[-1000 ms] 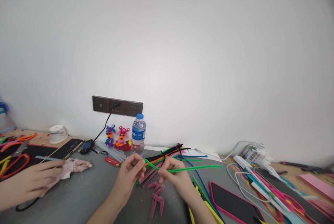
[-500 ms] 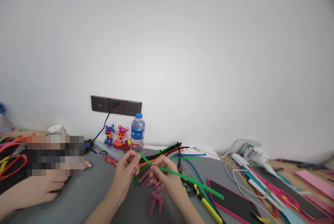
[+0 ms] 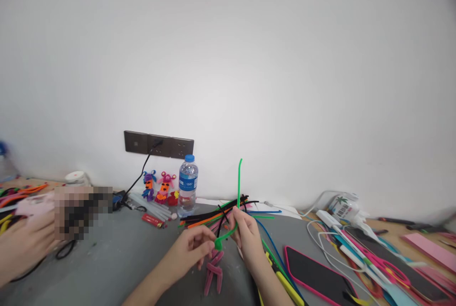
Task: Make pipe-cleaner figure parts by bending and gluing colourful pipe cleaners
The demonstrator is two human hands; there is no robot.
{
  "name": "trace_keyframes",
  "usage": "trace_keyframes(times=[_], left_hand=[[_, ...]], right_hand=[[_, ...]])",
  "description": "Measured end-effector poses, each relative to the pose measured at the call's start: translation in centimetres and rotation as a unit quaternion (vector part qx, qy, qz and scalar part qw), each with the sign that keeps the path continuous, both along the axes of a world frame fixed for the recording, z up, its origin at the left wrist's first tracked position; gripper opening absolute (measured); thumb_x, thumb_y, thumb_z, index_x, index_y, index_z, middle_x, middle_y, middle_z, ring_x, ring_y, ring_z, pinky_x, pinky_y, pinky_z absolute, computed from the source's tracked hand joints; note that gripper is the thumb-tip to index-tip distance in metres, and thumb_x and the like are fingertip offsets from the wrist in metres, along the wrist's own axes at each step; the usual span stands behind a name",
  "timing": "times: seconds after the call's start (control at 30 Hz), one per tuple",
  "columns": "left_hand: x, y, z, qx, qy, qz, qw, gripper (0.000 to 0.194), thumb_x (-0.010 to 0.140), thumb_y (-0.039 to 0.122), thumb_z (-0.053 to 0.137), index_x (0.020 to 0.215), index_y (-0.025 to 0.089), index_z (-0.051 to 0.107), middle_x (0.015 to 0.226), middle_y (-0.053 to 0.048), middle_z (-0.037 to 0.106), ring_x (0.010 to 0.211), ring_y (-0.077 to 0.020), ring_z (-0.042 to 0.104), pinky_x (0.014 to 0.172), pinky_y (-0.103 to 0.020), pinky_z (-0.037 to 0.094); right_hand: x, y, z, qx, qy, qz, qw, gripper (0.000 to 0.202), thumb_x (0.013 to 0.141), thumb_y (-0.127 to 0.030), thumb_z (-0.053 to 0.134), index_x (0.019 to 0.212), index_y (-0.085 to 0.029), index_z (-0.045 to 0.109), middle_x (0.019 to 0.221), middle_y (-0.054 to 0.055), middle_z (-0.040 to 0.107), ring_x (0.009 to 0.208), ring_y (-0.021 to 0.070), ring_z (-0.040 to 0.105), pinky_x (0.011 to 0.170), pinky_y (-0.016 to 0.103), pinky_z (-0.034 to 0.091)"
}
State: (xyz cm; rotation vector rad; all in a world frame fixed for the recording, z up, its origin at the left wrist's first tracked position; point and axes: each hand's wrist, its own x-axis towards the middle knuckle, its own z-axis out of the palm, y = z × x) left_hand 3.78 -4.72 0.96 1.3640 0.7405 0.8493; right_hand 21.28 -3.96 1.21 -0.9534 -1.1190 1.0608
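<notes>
A green pipe cleaner (image 3: pixel 239 185) runs between my hands, its long free end sticking straight up and its lower end wound into a small coil. The fingertips of my left hand (image 3: pixel 194 251) are closed at that coil. Higher along the stem, my right hand (image 3: pixel 248 237) pinches the pipe cleaner between thumb and fingers. Just below the coil lie pink bent pipe cleaner pieces (image 3: pixel 213 275) on the grey mat (image 3: pixel 142 268). How far the pink pieces extend behind my left fingers is hidden.
Behind my hands are a bundle of black and orange pipe cleaners (image 3: pixel 206 218), a water bottle (image 3: pixel 188 187) and two small figures (image 3: pixel 166 188). A phone (image 3: pixel 317 275) and yellow-handled tool (image 3: pixel 287 287) lie right. Another person's hand (image 3: pixel 35 234) is at left.
The pipe cleaner's long end has swung from pointing right to pointing up. My left hand has shifted right and down. The other person's hand has moved left.
</notes>
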Motion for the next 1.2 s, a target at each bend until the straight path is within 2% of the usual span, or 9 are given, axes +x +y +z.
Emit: trace_keyframes(times=[0.13,0.3,0.43,0.57,0.73,0.8,0.9,1.0,1.2], left_hand=[[0.3,-0.6,0.1,-0.006,0.045,-0.05,0.998,0.03,0.074,0.045,0.069,0.071,0.016,0.061,0.059,0.001,0.06,0.044,-0.0079,0.044,0.045,-0.019,0.037],[0.4,-0.8,-0.3,-0.017,0.08,-0.104,0.991,0.034,0.07,0.047,0.073,0.066,0.016,0.058,0.059,0.0,0.062,0.046,-0.0092,0.046,0.046,-0.02,0.035],[0.3,-0.8,-0.4,0.018,0.1,-0.093,0.99,0.035,0.065,0.046,0.076,0.06,0.016,0.058,0.06,0.001,0.058,0.055,-0.0119,0.049,0.054,-0.022,0.035],[0.4,-0.8,-0.2,0.013,0.107,-0.082,0.991,0.038,0.063,0.049,0.077,0.059,0.016,0.057,0.057,0.003,0.051,0.056,-0.012,0.044,0.054,-0.023,0.03],[0.3,-0.4,0.4,0.003,0.057,-0.018,0.998,0.046,0.065,0.057,0.074,0.056,0.017,0.052,0.051,0.007,0.04,0.051,-0.0093,0.029,0.051,-0.024,0.019],[0.0,0.0,0.7,-0.003,0.041,0.016,0.999,0.047,0.066,0.059,0.072,0.056,0.018,0.051,0.05,0.008,0.037,0.049,-0.0088,0.025,0.049,-0.024,0.016],[-0.4,0.5,0.8,0.012,0.012,0.081,0.997,0.049,0.067,0.06,0.071,0.055,0.018,0.049,0.049,0.008,0.035,0.049,-0.0088,0.026,0.048,-0.023,0.017],[-0.8,0.8,0.7,0.033,-0.017,0.141,0.989,0.048,0.069,0.059,0.07,0.055,0.017,0.052,0.049,0.008,0.035,0.048,-0.0088,0.027,0.048,-0.023,0.018],[-1.1,0.7,0.7,0.031,-0.068,0.214,0.974,0.042,0.07,0.052,0.073,0.055,0.017,0.055,0.052,0.006,0.039,0.05,-0.009,0.03,0.049,-0.021,0.022]], right_hand=[[-0.5,-0.4,0.7,0.004,-0.075,0.012,0.997,0.061,0.08,-0.073,0.049,0.049,-0.022,0.04,0.035,-0.01,0.025,0.03,0.0056,0.019,0.035,0.022,0.012],[-1.3,-1.1,1.3,0.054,-0.162,0.035,0.985,0.061,0.087,-0.068,0.041,0.049,-0.02,0.04,0.041,-0.007,0.029,0.037,0.008,0.028,0.04,0.023,0.021],[-1.7,-1.4,1.1,0.075,-0.197,0.052,0.976,0.061,0.092,-0.062,0.038,0.049,-0.019,0.042,0.044,-0.005,0.033,0.042,0.0087,0.033,0.046,0.023,0.026],[-1.8,-1.5,0.7,0.058,-0.181,0.064,0.98,0.06,0.09,-0.064,0.039,0.054,-0.018,0.05,0.043,-0.006,0.034,0.037,0.0074,0.031,0.041,0.022,0.025],[-1.3,-1.0,0.8,0.033,-0.105,0.034,0.993,0.054,0.083,-0.068,0.049,0.063,-0.018,0.053,0.039,-0.009,0.033,0.032,0.0062,0.027,0.035,0.02,0.021],[-1.1,-0.8,1.0,0.03,-0.08,0.027,0.996,0.05,0.078,-0.067,0.057,0.065,-0.019,0.053,0.039,-0.009,0.037,0.03,0.0058,0.028,0.033,0.019,0.022],[-0.8,-0.5,1.3,0.035,-0.06,0.008,0.998,0.045,0.072,-0.06,0.069,0.067,-0.018,0.053,0.045,-0.007,0.045,0.032,0.0061,0.035,0.034,0.019,0.028],[-0.6,-0.5,1.3,0.033,-0.055,0.008,0.998,0.042,0.07,-0.056,0.073,0.065,-0.019,0.053,0.047,-0.007,0.046,0.034,0.0067,0.038,0.035,0.019,0.031],[-0.8,-0.9,1.1,0.042,-0.09,0.044,0.994,0.04,0.077,-0.05,0.069,0.062,-0.02,0.047,0.046,-0.008,0.042,0.034,0.0066,0.037,0.037,0.019,0.03]])
